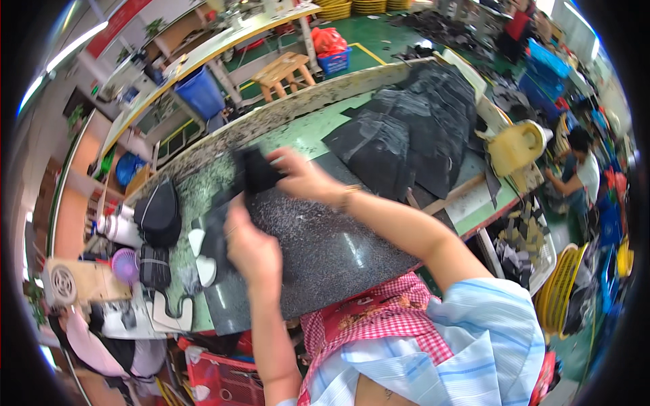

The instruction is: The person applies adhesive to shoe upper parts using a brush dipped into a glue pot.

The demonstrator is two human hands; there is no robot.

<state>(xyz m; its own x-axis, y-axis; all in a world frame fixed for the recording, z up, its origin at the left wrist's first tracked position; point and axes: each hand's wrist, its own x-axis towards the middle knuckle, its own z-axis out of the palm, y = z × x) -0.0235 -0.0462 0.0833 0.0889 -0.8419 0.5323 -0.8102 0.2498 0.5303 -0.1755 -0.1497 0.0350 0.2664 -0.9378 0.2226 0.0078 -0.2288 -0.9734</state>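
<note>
A stack of dark cut sheets (413, 135) lies on the far right of the green worktable (305, 132), with a yellow jug (516, 147) just beyond its right edge. On the left sit a black bag (158, 213) and a purple fan (124, 264). Far off stand a blue bin (201, 93) and a wooden stool (284, 71).

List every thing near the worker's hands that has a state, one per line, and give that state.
Left hand: closed, resting on the dark stone slab.
Right hand: closed on the black piece, lifted just above the slab.
Black piece: held, partly folded.
Stack of black pieces: piled flat on the bench.
Black bag: lying on the bench, shut.
White templates: lying flat.
</note>
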